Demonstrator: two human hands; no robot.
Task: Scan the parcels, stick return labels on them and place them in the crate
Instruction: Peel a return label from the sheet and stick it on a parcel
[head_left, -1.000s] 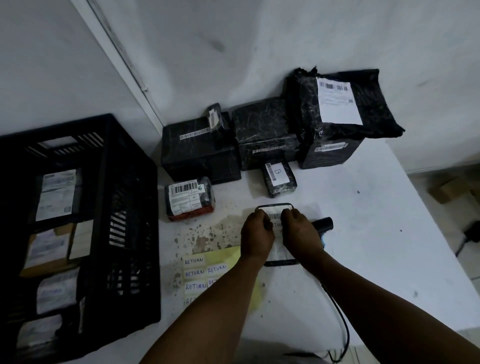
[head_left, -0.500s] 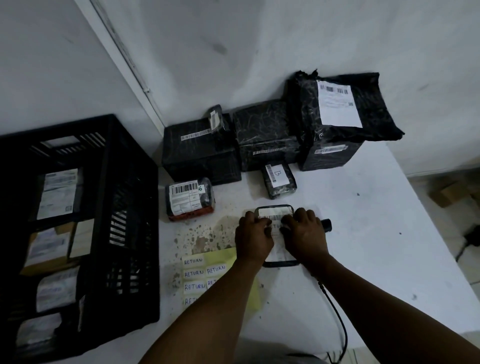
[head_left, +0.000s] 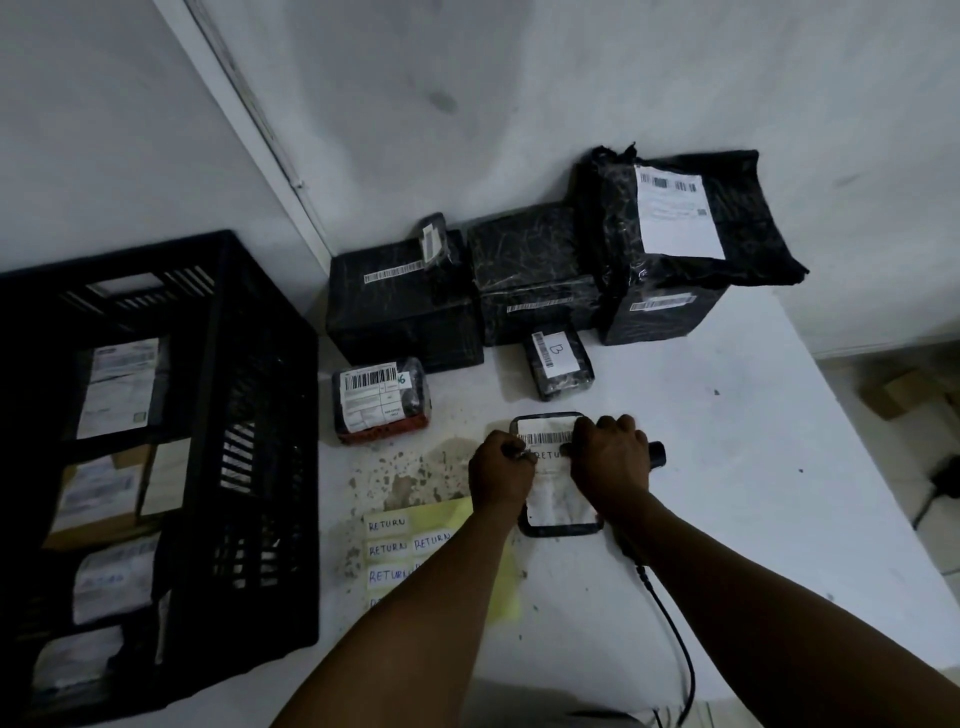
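black plastic crate (head_left: 249, 415) stands at our left on the white table (head_left: 753, 467), within reach and already holding labelled parcels. unscanned black parcels (head_left: 540, 270) wait along the wall. our sheet of return labels (head_left: 400, 545) lies near, for quick peeling. the flat parcel (head_left: 558, 506) lies before us; our left hand (head_left: 498, 475) and right hand (head_left: 613, 462), fingers curled downward, press a return label (head_left: 548, 455) on it just below the barcode, likely smoothing it. the scanner (head_left: 657, 453) rests beside our right hand.
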